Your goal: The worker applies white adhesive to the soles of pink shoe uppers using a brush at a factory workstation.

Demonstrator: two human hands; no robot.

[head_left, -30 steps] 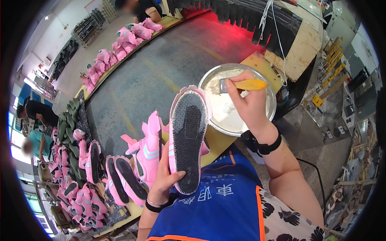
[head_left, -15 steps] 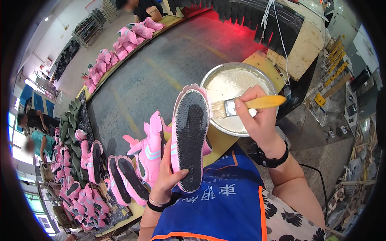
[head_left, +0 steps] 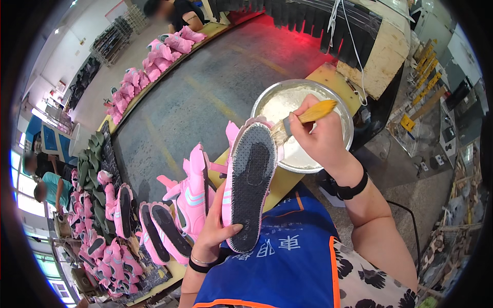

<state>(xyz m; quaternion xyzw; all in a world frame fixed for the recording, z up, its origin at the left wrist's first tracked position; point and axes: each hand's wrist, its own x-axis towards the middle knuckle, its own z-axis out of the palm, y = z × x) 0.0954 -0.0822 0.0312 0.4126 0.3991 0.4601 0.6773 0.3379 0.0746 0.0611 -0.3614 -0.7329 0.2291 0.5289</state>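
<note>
My left hand (head_left: pixel 213 233) grips a pink shoe upper (head_left: pixel 230 197) around its heel end, thumb on the black stitched bottom (head_left: pixel 251 174) that faces up. The front half of that bottom looks wet and darker in the middle. In my right hand (head_left: pixel 321 131) is a paintbrush (head_left: pixel 317 111), held by its yellow wooden handle. Its pale bristles meet the right edge of the shoe near the toe. Behind the brush stands a round metal bowl (head_left: pixel 264 100) with creamy white paste inside. More pink shoe uppers (head_left: pixel 192 190) rest just left of my left hand.
A dark conveyor belt (head_left: pixel 169 118) curves past the bowl, running under a black-fringed housing (head_left: pixel 308 31) with red light. Pink uppers line its far edge (head_left: pixel 154 64). Green shoe parts (head_left: pixel 91 164) and pink uppers pile up at left. Other people (head_left: pixel 187 15) are farther off.
The brush has swung round, its handle now slanting up, and its bristles sit against the toe edge. The shoe has shifted slightly right and toward me.
</note>
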